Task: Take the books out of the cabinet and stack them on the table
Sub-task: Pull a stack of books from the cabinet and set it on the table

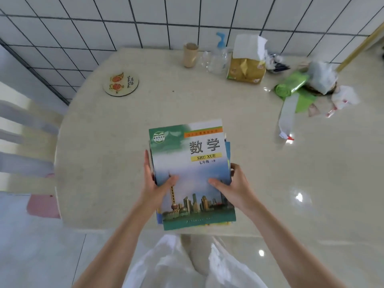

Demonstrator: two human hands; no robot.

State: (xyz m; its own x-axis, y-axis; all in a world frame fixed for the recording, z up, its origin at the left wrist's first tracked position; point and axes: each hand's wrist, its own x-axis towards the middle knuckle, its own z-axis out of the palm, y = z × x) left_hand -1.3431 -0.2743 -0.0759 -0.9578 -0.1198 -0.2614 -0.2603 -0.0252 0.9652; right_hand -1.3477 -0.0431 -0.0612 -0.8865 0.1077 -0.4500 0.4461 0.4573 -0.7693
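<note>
A stack of books point(192, 163) lies at the near edge of the beige table point(116, 146). The top book has a green and blue cover with a city skyline and the words SHU XUE. Blue edges of lower books stick out on the right and at the bottom left. My left hand point(154, 183) grips the stack's left side, thumb on the cover. My right hand point(232, 187) grips the right side, thumb on the cover too. The cabinet is out of view.
A round coaster point(121, 84) lies at the table's far left. Along the tiled wall stand a beige cup point(190, 55), a clear bottle point(218, 57) and a tissue pack point(247, 65). Green bags point(291, 86) and wrappers clutter the far right. A chair point(22, 146) stands left.
</note>
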